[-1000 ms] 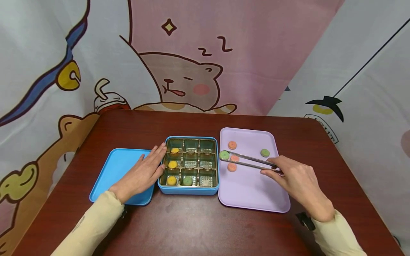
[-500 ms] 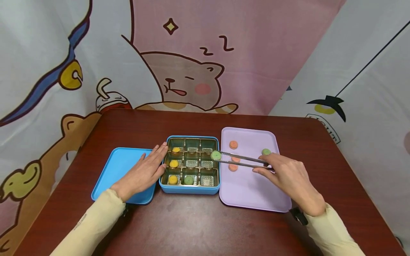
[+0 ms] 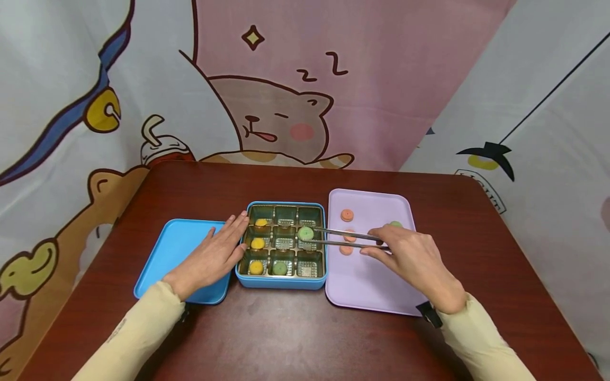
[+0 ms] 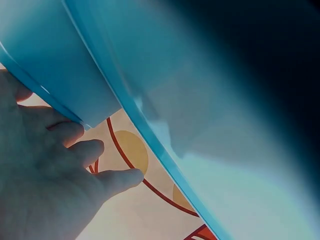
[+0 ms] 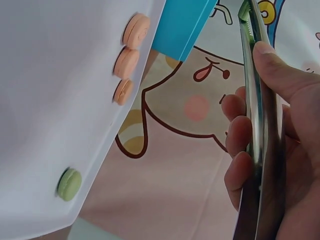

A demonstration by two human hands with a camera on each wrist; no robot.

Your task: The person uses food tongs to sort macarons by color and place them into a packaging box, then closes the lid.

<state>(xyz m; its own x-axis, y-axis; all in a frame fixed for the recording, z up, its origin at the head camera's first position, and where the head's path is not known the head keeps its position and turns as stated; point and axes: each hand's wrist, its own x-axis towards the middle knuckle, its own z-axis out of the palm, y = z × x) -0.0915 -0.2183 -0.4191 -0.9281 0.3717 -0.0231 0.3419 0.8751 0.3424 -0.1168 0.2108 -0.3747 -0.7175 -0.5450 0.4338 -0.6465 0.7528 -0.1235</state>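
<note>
right hand (image 3: 410,259) holding tongs (image 3: 345,239) — green macaron (image 3: 305,233) over blue box (image 3: 281,283)

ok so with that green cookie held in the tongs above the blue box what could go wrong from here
The green cookie is held only at the tips of the tongs pinched by the right hand, so it could slip and fall into the wrong cell or crack. It hangs over the box near the middle row's right cell; a misjudged drop might leave it on a divider. The left hand lies flat against the box's side, so a knock could shift it.
</note>
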